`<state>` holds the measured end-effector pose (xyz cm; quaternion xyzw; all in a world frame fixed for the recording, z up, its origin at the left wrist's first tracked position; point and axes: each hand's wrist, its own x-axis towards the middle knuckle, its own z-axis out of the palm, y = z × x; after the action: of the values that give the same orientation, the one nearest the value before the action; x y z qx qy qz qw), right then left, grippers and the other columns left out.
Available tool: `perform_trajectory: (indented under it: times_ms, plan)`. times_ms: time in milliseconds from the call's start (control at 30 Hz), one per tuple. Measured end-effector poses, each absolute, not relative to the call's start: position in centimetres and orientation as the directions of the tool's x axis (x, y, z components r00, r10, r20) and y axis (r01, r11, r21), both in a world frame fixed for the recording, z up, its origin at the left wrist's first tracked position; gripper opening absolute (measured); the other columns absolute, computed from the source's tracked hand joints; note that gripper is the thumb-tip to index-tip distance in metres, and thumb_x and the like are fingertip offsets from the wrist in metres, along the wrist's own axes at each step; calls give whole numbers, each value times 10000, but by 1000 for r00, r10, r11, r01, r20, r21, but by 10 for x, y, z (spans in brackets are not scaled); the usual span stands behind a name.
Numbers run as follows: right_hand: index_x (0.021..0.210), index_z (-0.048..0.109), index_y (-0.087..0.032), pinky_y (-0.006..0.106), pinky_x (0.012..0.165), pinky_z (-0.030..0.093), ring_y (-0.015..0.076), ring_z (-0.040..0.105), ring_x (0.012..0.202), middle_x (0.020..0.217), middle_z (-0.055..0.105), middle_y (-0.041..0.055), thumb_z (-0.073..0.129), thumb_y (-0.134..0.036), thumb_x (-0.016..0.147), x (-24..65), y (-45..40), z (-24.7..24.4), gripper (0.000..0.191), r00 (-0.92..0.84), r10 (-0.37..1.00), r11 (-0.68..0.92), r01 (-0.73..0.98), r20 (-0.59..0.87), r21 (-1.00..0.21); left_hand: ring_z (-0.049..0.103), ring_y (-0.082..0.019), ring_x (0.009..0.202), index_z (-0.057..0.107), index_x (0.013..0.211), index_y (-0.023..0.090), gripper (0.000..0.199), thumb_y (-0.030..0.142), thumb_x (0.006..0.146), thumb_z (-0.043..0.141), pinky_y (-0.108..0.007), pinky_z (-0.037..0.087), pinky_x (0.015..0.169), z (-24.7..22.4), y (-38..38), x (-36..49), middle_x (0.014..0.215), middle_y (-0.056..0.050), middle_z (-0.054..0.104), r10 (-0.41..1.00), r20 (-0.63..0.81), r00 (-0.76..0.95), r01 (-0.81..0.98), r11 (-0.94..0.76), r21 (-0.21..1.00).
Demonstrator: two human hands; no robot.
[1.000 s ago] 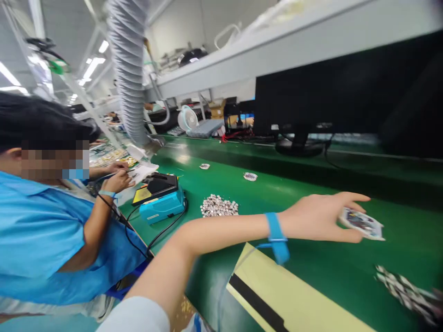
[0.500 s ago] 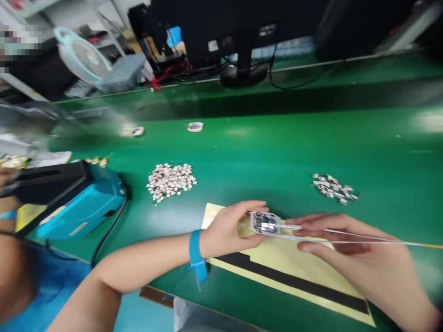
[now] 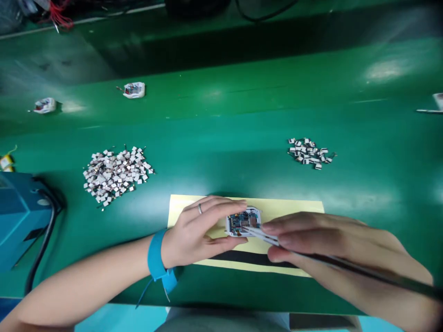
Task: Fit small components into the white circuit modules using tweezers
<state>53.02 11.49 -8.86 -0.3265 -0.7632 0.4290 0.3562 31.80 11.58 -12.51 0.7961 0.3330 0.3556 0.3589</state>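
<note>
My left hand (image 3: 194,226) grips a small white housing (image 3: 257,213) by its edges, fingers on the far side and thumb on the near side. Inside it a circuit board (image 3: 237,222) with tiny parts faces up. Tweezers (image 3: 265,236) are pinched in my right hand (image 3: 321,240). Their tips reach over the board, close together; whether they hold a part is too small to tell. Under both hands lies a pale yellow sheet (image 3: 290,206) with a black strip (image 3: 249,258).
A large pile of small white parts (image 3: 116,173) lies on the green bench left of my hands, a smaller pile (image 3: 309,153) to the right. Two more housings (image 3: 134,90) rest further back. A blue machine (image 3: 20,221) with a black cable (image 3: 46,249) stands at the left edge.
My view has tilted down over the bench. The housing now lies with its board plainly upward, and the tweezers slant in from the lower right with their tips further over the board.
</note>
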Motion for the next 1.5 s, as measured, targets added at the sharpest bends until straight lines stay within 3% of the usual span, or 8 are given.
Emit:
perform_trajectory:
  times_ms: [100,167,400,700,1033,1167,1300,1500]
  plan:
    - [979,586,-182,207,714,549,171,603,859,944,624,44,596,-102,787,531,116,-84,208,-612,737,449,126,287,-885,563,-197,928,587,877,87,133,135,754,602,-295,492,767,-126,118,318,1033,-157,572,739,379,557,194,-560,806]
    - [948,578,-162,198,726,545,160,605,847,947,620,47,635,-64,748,529,115,-86,231,-569,780,400,134,260,-907,568,-198,911,587,781,83,48,125,760,590,-292,494,747,-126,119,318,1028,-166,566,755,372,539,189,-539,821]
    - [888,580,-175,261,711,546,179,600,839,894,626,28,711,-68,673,519,112,-104,273,-415,883,271,73,218,-960,571,-198,918,549,701,93,102,109,708,650,-275,494,735,-126,119,316,1031,-162,559,785,383,487,151,-507,849]
    - [925,581,-152,237,739,545,163,595,858,947,615,38,660,-19,711,521,114,-99,263,-477,819,417,113,319,-902,585,-194,829,572,694,75,78,106,716,640,-283,494,666,-125,120,317,1030,-193,556,758,433,487,123,-551,826]
    - [929,594,-151,253,730,543,175,596,848,936,619,26,694,-7,665,519,112,-101,317,-438,832,424,105,341,-900,568,-173,822,583,703,82,74,93,696,655,-279,485,683,-127,119,316,1055,-181,547,758,439,482,126,-556,822]
    - [899,607,-166,282,699,542,191,600,813,880,630,33,655,-24,707,515,111,-105,243,-310,903,322,33,296,-946,577,-177,816,570,668,78,96,103,694,660,-278,488,676,-127,118,317,1034,-187,556,770,437,464,153,-556,817]
    - [884,604,-192,325,710,539,217,601,811,855,633,46,672,-91,709,514,114,-107,214,-362,912,193,-39,194,-980,574,-201,901,568,673,86,93,127,726,633,-287,488,719,-128,117,316,1024,-181,562,778,441,447,166,-557,814]
    - [855,612,-188,291,704,534,194,609,792,839,640,33,699,-82,680,514,115,-108,222,-354,906,247,1,230,-969,578,-208,883,574,668,86,99,137,719,642,-296,488,696,-129,116,316,1027,-185,558,773,453,445,177,-571,801]
